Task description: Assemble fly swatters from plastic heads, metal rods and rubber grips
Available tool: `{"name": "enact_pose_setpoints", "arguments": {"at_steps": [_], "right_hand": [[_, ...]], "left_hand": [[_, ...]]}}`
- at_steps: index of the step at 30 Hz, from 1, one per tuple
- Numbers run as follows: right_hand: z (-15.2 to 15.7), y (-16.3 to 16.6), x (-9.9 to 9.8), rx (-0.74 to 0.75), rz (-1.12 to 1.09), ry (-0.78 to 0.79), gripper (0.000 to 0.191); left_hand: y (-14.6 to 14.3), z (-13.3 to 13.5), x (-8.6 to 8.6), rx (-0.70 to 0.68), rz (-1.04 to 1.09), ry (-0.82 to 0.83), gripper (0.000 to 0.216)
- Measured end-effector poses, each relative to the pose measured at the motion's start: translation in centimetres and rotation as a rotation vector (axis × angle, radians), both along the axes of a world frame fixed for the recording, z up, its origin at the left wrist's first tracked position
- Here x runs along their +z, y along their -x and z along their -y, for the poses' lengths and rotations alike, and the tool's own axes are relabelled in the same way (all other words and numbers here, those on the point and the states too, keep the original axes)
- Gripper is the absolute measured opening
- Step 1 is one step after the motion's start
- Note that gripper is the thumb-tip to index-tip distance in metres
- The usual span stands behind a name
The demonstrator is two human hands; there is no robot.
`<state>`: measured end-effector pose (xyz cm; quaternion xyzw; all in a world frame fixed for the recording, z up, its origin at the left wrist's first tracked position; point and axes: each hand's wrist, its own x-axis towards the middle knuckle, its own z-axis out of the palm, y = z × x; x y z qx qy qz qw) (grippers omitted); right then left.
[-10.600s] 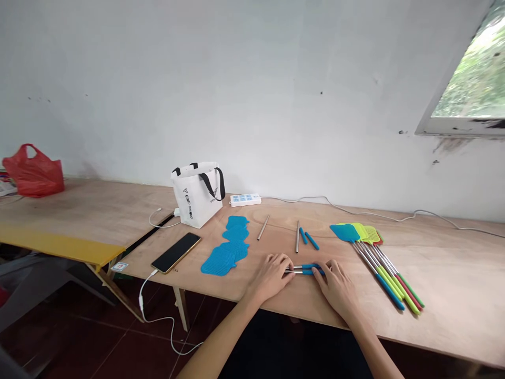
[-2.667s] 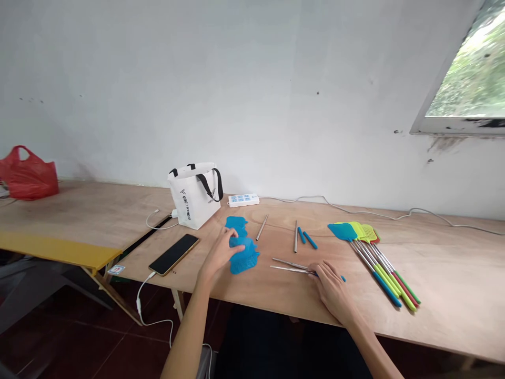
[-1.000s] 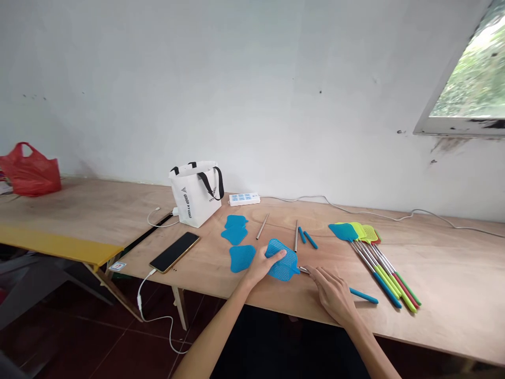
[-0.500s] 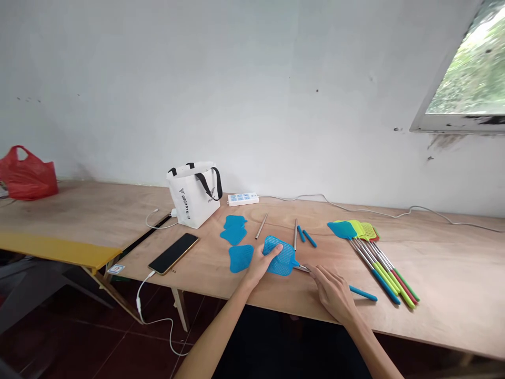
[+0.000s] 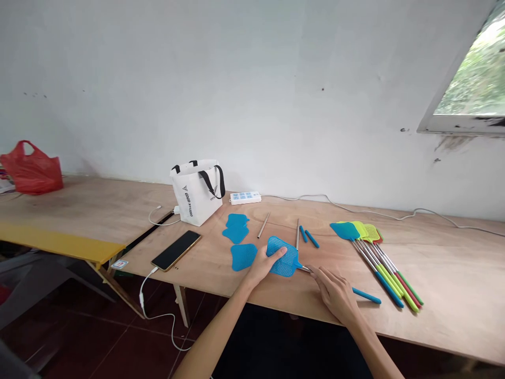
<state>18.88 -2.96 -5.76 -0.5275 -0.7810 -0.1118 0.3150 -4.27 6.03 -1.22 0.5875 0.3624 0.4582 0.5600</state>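
My left hand [image 5: 265, 267] is closed on the mesh head of a blue fly swatter [image 5: 284, 258], its thumb lying flat on the mesh. Closed round the same swatter's metal rod, just below the neck, is my right hand [image 5: 334, 289]; the blue grip [image 5: 366, 296] sticks out past it to the right. Left of my hands lie a loose blue swatter head [image 5: 243, 257] and more blue heads [image 5: 235, 229] overlapping behind it. Beyond the held swatter are two metal rods, one [image 5: 264, 225] apart and one [image 5: 298, 234] close behind the mesh, beside two blue grips [image 5: 312, 238].
Several assembled swatters [image 5: 379, 263] in blue, yellow-green, red and green lie fanned at the right. A smartphone [image 5: 176, 251] on a white cable, a white tote bag [image 5: 197, 195] and a power strip [image 5: 245, 198] are to the left and back. A red plastic bag [image 5: 33, 169] stands far left.
The view has shifted slightly, so most things appear a little further right. Both hands keep the same hold on the swatter, with hardly any movement over the table.
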Motion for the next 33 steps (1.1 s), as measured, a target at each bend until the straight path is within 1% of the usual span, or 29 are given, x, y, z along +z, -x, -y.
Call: {"name": "enact_pose_setpoints", "arguments": {"at_steps": [4, 9, 15, 19, 21, 23, 28, 33], "right_hand": [[0.1, 0.0, 0.2, -0.018, 0.024, -0.005, 0.036], [0.1, -0.1, 0.2, -0.047, 0.019, -0.065, 0.036], [0.1, -0.1, 0.1, -0.059, 0.05, -0.07, 0.035], [0.1, 0.1, 0.1, -0.084, 0.096, -0.087, 0.04], [0.1, 0.2, 0.1, -0.092, 0.106, -0.097, 0.043], [0.1, 0.2, 0.1, -0.09, 0.105, -0.104, 0.043], [0.3, 0.5, 0.2, -0.098, 0.113, -0.1, 0.038], [0.3, 0.5, 0.2, -0.081, 0.122, -0.082, 0.04]], "left_hand": [[0.0, 0.1, 0.0, -0.029, -0.021, -0.051, 0.051], [-0.4, 0.6, -0.1, 0.014, -0.077, -0.11, 0.054], [-0.4, 0.6, -0.6, -0.007, -0.142, -0.192, 0.056], [-0.4, 0.6, -1.0, 0.026, -0.218, -0.304, 0.058], [-0.6, 0.7, -1.1, 0.037, -0.22, -0.338, 0.057], [-0.7, 0.8, -1.2, 0.036, -0.202, -0.327, 0.056], [-0.8, 0.9, -0.8, 0.033, -0.162, -0.243, 0.055], [-0.9, 0.8, -0.8, 0.037, -0.135, -0.19, 0.055]]}}
